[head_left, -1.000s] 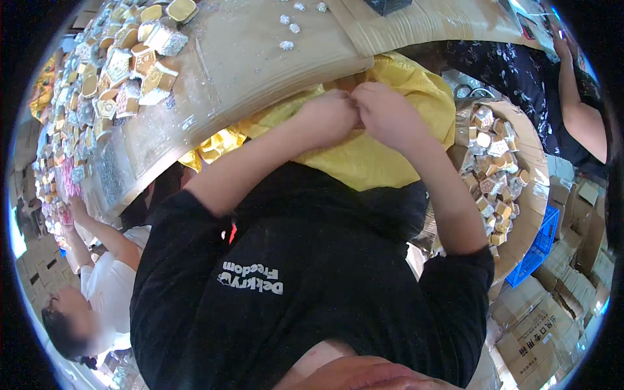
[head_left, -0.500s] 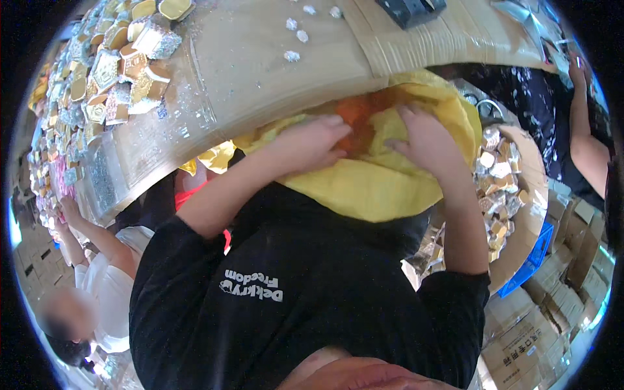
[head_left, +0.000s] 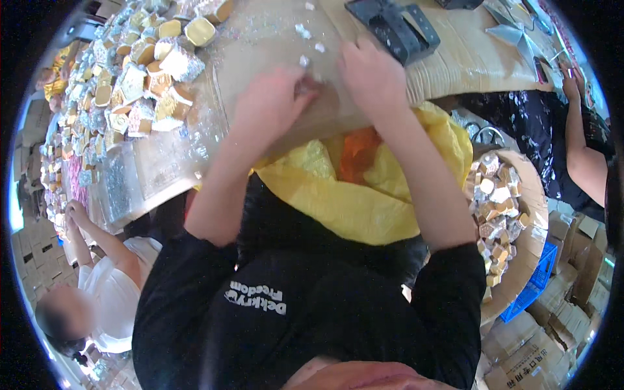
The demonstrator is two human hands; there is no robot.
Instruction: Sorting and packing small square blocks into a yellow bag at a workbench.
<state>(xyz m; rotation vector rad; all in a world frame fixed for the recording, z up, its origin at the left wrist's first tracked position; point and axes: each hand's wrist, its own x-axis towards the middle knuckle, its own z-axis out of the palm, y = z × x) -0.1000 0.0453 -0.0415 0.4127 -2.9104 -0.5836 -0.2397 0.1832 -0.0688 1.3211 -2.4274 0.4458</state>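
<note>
My left hand [head_left: 276, 101] is over the cardboard-covered table, blurred, with its fingers curled in toward the thumb. A small whitish glittery ball [head_left: 304, 62] lies just beyond its fingertips. My right hand [head_left: 372, 75] is beside it, fingers bent down and closed against the table top. Whatever either hand may hold is hidden. Two more small white balls [head_left: 302, 30] [head_left: 320, 47] lie between and beyond the hands. Under my forearms, a yellow woven sack [head_left: 344, 211] hangs open at the table edge in front of my lap, with something orange [head_left: 359, 156] inside.
A heap of gold and silver glittery ornaments [head_left: 133, 81] covers the table's left. A black box-like holder [head_left: 396, 32] stands beyond my right hand. At right is a carton [head_left: 534, 214] of similar ornaments, with a blue crate [head_left: 533, 286] beside it. People sit at left [head_left: 114, 279] and right [head_left: 585, 162].
Both hands have left the mouth of the yellow sack and moved forward onto the table, near the small white balls. The sack's opening is now uncovered, and the view has shifted slightly.
</note>
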